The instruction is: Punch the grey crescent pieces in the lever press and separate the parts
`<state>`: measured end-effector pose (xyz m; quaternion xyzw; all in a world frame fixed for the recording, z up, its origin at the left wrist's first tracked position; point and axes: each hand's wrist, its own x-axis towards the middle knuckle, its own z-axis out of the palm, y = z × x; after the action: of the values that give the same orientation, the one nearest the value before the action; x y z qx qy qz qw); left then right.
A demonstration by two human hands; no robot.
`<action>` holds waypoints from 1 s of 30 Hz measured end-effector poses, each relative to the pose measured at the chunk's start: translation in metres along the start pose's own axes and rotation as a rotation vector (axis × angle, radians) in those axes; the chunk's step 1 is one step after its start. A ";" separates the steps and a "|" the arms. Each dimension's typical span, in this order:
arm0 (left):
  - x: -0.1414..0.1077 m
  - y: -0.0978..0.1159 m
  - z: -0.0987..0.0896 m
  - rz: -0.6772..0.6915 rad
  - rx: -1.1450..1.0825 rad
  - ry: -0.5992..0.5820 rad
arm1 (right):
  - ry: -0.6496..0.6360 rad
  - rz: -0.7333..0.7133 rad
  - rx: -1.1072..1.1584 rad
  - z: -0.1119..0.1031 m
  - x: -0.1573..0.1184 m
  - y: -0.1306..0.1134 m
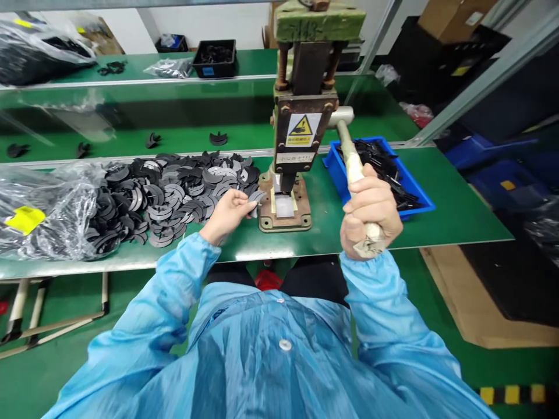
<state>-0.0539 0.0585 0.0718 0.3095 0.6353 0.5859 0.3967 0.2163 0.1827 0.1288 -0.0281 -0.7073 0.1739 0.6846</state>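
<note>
My left hand [231,213] pinches a grey crescent-shaped plastic part [257,198] just left of the hand press's base. My right hand [371,212] is wrapped round the taped press lever [350,151], which stands raised on the press's right side. The green hand press [305,107] carries a yellow warning label on its front. Under its dark ram lies a pale block [285,206] on the rusty base plate [266,223]. A heap of crescent parts [174,195] spreads over the table to the left of my left hand.
A clear plastic bag [48,215] of parts lies at the left. Behind my right hand is a blue bin [419,198] of black pieces. The raised back shelf holds a black bin [215,58]. Several loose crescents lie behind the heap. A metal frame post [471,75] slants at the right.
</note>
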 end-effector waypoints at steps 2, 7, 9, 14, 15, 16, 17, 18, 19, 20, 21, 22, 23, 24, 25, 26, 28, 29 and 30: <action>0.020 0.004 0.019 -0.055 -0.038 -0.022 | -0.004 0.004 -0.001 0.000 0.000 0.001; 0.051 0.010 0.047 -0.171 0.034 -0.124 | -0.004 0.012 -0.023 -0.001 0.000 0.001; 0.056 0.012 0.051 -0.198 0.075 -0.151 | -0.002 0.016 -0.020 0.000 0.000 0.001; 0.065 0.014 0.054 -0.240 0.181 -0.197 | 0.019 -0.001 0.003 0.002 0.000 0.001; 0.067 0.015 0.054 -0.246 0.199 -0.206 | 0.026 -0.004 0.002 0.003 0.000 0.001; 0.070 0.016 0.054 -0.254 0.218 -0.218 | 0.033 0.002 -0.005 0.003 0.000 0.000; 0.072 0.017 0.054 -0.263 0.238 -0.231 | 0.037 0.011 -0.014 0.004 0.000 -0.001; 0.074 0.018 0.054 -0.273 0.258 -0.242 | 0.038 0.024 -0.022 0.004 0.000 -0.002; 0.076 0.018 0.055 -0.284 0.273 -0.252 | 0.038 0.038 -0.026 0.005 0.000 -0.003; 0.079 0.019 0.055 -0.297 0.284 -0.257 | 0.042 0.049 -0.026 0.005 0.000 -0.004; 0.081 0.019 0.056 -0.314 0.288 -0.257 | 0.049 0.057 -0.024 0.006 0.000 -0.004; 0.082 0.018 0.056 -0.332 0.282 -0.260 | 0.057 0.060 -0.024 0.007 0.000 -0.005; 0.084 0.018 0.056 -0.350 0.270 -0.263 | 0.066 0.061 -0.025 0.008 0.000 -0.005; 0.085 0.017 0.057 -0.365 0.255 -0.263 | 0.074 0.059 -0.028 0.008 0.000 -0.004; 0.086 0.017 0.058 -0.374 0.241 -0.263 | 0.078 0.052 -0.030 0.008 0.000 -0.004; 0.086 0.016 0.059 -0.379 0.234 -0.262 | 0.076 0.043 -0.031 0.008 0.000 -0.003; 0.083 0.015 0.063 -0.360 0.258 -0.240 | 0.057 0.018 -0.027 0.007 0.000 -0.001; 0.078 0.014 0.065 -0.319 0.291 -0.212 | 0.045 0.006 -0.026 0.006 0.001 0.000; 0.071 0.013 0.068 -0.247 0.337 -0.175 | 0.035 -0.001 -0.026 0.005 0.001 0.000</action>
<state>-0.0308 0.1549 0.0744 0.3412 0.7204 0.3892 0.4617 0.2112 0.1823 0.1297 -0.0400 -0.6973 0.1637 0.6967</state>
